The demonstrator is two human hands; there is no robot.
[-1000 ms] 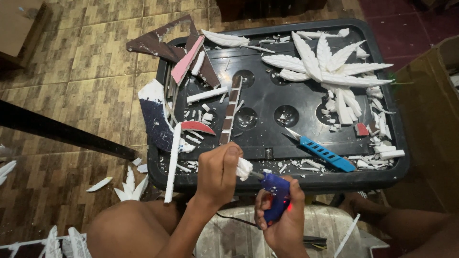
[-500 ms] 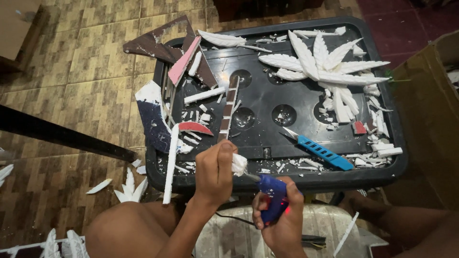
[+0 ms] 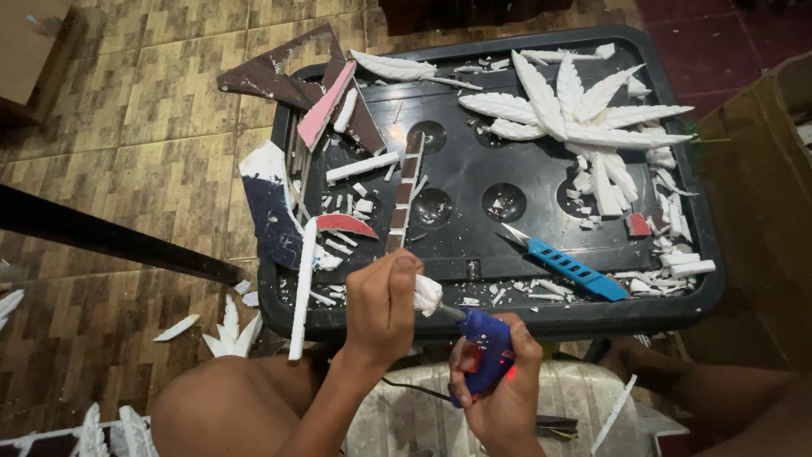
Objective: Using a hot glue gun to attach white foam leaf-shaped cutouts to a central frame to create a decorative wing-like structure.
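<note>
My left hand pinches a small white foam piece just above the near edge of a black plastic tray. My right hand grips a blue glue gun with a red light glowing on it. The gun's nozzle points up and left and touches the foam piece. Both hands are over my lap, in front of the tray.
On the tray lie white foam leaf shapes, a blue utility knife, a long white foam strip, a brown-and-white segmented strip, pink and dark scraps and several foam crumbs. A dark bar crosses the tiled floor at left. A cardboard box stands at right.
The glue gun's nozzle has stayed on the foam piece; both hands shifted only slightly. The view moved in a little closer to the tray.
</note>
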